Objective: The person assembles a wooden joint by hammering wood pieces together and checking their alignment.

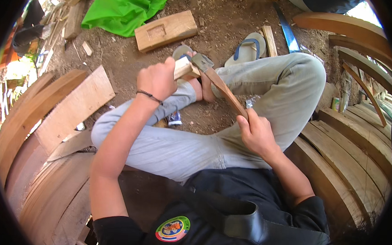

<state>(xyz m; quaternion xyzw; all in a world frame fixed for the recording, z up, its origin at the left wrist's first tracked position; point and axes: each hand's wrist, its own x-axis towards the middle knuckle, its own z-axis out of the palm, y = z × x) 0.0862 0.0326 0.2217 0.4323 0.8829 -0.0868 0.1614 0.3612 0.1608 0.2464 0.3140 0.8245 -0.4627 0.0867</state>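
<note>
My left hand [157, 80] is closed around a short, pale piece of wood [184, 69], held up in front of my shins. My right hand [257, 133] grips the lower end of a hatchet's brown wooden handle [226, 91]. The dull grey metal head [202, 62] meets the far end of the wood piece, or is right beside it; I cannot tell if they touch. Under the tool lies my bare foot [207, 88], partly hidden.
A wood block [166, 31] with a cut recess lies ahead, beside a green cloth [122, 10]. Sandals [248, 50] rest on the dirt floor near a saw blade [287, 32]. Curved boards [41, 105] stand at left; stacked planks [334, 163] are at right.
</note>
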